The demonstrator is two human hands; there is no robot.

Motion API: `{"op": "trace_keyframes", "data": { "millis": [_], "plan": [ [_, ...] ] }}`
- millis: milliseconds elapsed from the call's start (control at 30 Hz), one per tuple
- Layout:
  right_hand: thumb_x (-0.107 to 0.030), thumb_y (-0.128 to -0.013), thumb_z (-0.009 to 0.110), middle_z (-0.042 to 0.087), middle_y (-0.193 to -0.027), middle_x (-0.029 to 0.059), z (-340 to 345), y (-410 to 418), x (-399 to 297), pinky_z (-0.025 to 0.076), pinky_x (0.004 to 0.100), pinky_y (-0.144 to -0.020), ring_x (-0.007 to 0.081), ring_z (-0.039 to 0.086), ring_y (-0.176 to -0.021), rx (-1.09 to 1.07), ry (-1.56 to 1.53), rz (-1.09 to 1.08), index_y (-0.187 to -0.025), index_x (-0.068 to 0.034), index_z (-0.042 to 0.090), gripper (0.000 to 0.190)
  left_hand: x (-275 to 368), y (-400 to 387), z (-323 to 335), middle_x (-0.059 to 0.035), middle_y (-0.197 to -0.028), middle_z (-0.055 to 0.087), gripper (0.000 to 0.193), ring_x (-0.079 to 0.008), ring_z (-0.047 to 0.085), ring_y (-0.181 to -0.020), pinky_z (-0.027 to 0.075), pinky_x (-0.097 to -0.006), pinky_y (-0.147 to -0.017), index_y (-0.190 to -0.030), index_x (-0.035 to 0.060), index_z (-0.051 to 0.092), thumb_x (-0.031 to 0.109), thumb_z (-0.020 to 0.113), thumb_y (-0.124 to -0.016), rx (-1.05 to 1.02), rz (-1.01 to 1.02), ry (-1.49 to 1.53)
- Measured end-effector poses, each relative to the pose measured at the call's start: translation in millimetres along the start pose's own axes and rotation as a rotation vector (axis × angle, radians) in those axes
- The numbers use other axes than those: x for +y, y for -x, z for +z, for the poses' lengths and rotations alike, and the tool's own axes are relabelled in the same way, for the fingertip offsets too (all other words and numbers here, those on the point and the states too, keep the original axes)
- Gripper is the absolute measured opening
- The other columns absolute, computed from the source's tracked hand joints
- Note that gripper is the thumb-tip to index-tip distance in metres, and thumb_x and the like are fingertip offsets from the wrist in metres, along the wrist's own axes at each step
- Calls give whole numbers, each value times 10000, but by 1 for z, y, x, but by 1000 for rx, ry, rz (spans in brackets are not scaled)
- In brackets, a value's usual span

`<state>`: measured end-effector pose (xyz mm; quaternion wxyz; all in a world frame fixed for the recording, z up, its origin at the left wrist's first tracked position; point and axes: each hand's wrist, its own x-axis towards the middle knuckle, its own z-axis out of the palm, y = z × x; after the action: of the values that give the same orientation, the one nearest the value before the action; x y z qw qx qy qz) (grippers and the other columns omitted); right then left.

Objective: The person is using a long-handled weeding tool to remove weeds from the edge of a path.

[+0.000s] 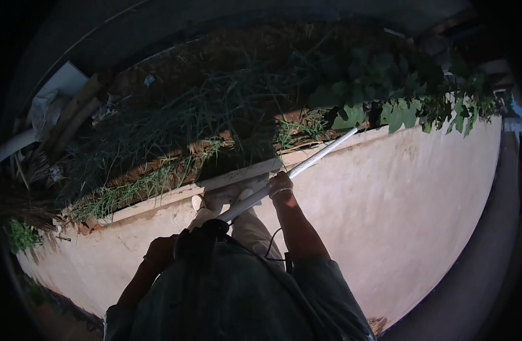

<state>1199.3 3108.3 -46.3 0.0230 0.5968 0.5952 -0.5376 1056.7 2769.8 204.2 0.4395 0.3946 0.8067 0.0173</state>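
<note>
A long silvery-white metal pole [322, 152] runs slantwise from my body to the edge of the planting bed. My right hand [280, 184] is closed around its middle, with a band at the wrist. The far tip meets broad green leaves [350, 117] at the bed's edge; what is fitted there cannot be made out. A dark rear part [201, 238] of the tool lies against my front, with a black cable near it. My left hand [162, 251] grips this dark part at the left, its fingers mostly in shadow.
A pale low curb [239, 174] borders the bed, where long grassy plants [167, 181] grow. I stand on a pale concrete floor [371, 204], shoes close to the curb. Boards [75, 111] and a whitish plastic sheet [46, 113] lie at the upper left. A dark wall runs behind the bed.
</note>
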Motion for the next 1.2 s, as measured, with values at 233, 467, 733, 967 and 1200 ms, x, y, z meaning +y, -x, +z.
{"op": "trace_keyframes", "data": {
  "millis": [233, 467, 733, 967, 1200],
  "plan": [
    [-168, -835, 498, 408, -521, 40, -7, -2, -15, 367, 325, -407, 176, 419, -425, 128, -961, 458, -717, -117, 411, 156, 17, -19, 17, -174, -864, 637, 375, -352, 626, -756, 480, -470, -685, -1061, 64, 516, 340, 506, -807, -132, -163, -18],
    [-185, -838, 493, 469, -614, 85, 73, 76, -15, 409, 412, -534, 242, 493, -582, -27, -1094, 658, -812, -66, 477, 124, -33, 83, -13, -102, -681, 616, 275, -299, 592, -528, 482, -370, -501, -862, 100, 591, 233, 705, -650, 304, 140, -52],
    [-216, -849, 455, 424, -581, 30, 16, 48, -28, 394, 373, -502, 177, 425, -524, 12, -1039, 532, -733, -120, 433, 152, -6, 48, -12, -113, -661, 610, 257, -304, 611, -607, 484, -373, -520, -846, 96, 587, 217, 693, -647, 289, 53, 102],
    [-202, -822, 478, 455, -583, 53, 80, 54, 1, 416, 380, -495, 217, 458, -505, -39, -971, 539, -717, -94, 448, 154, -14, 68, -33, -83, -642, 597, 262, -275, 595, -554, 461, -397, -583, -833, 126, 557, 240, 701, -646, 78, -172, -165],
    [-216, -836, 450, 459, -578, 88, 128, 128, -40, 433, 419, -583, 262, 485, -586, -251, -1024, 622, -736, -74, 463, 174, -56, 155, -81, -121, -664, 617, 320, -301, 613, -626, 496, -339, -581, -834, 81, 609, 106, 742, -544, 197, -181, 103]
  ]
}}
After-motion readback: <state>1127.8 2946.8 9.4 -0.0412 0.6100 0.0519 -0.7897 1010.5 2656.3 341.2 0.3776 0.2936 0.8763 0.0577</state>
